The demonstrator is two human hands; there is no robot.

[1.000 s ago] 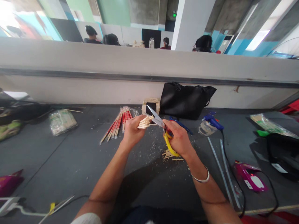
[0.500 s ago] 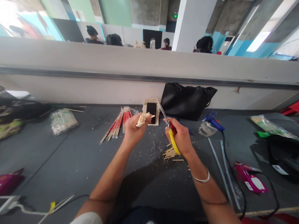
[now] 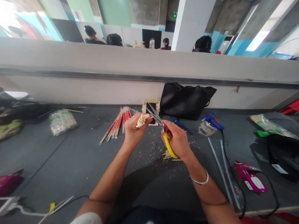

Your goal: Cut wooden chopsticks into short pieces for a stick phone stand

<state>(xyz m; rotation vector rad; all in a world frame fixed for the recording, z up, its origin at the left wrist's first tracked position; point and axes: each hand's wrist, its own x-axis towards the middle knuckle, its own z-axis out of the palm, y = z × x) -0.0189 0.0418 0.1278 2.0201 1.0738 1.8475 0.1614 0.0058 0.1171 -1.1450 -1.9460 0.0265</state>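
Note:
My left hand [image 3: 135, 129] is closed around a bundle of pale wooden sticks [image 3: 141, 120], their cut ends facing up and toward me. In my right hand [image 3: 177, 139] are scissors [image 3: 169, 146] with yellow and red handles. Their blades are parted and point up and left, the tips close to the sticks and over a dark phone [image 3: 150, 109]. That phone rests on a pale wooden lattice piece [image 3: 157, 101]. Below my right hand lies a small pile of short cut sticks [image 3: 167, 154], partly hidden. Left of my left hand are red-wrapped chopsticks [image 3: 116, 126].
A black bag [image 3: 187, 101] leans against the back wall. To the right are a blue glue gun [image 3: 213, 122] on a jar, clear glue sticks [image 3: 220, 171], a magenta box [image 3: 251, 177] and a black cap [image 3: 282, 155]. A packet of sticks [image 3: 63, 121] lies left. Several people sit beyond the partition.
The scissors have opened and moved left, their blades now close to the bundle. A loose stick that stuck out of my left hand is no longer visible there.

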